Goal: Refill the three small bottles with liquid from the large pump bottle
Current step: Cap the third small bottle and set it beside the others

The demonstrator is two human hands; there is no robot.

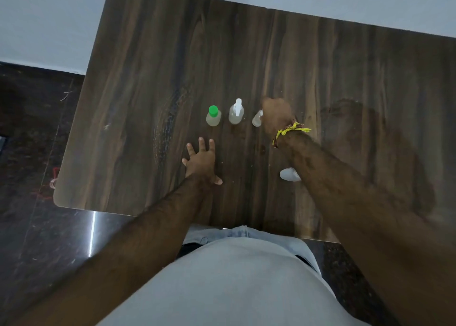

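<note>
Starting nearest you, a white bottle (pixel 289 174) lies tipped beside your right forearm. Your left hand (pixel 201 161) rests flat on the table (pixel 148 79), fingers spread, holding nothing. Beyond stand the green-capped bottle (pixel 213 116) and pump bottle (pixel 236 111), upright. Your right hand (pixel 277 116) is nearer the rightmost small bottle (pixel 257 118), touching it; its grip I cannot tell.

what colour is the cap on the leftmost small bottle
Bright green cap, on the leftmost small bottle, clearest in the head view.
</note>
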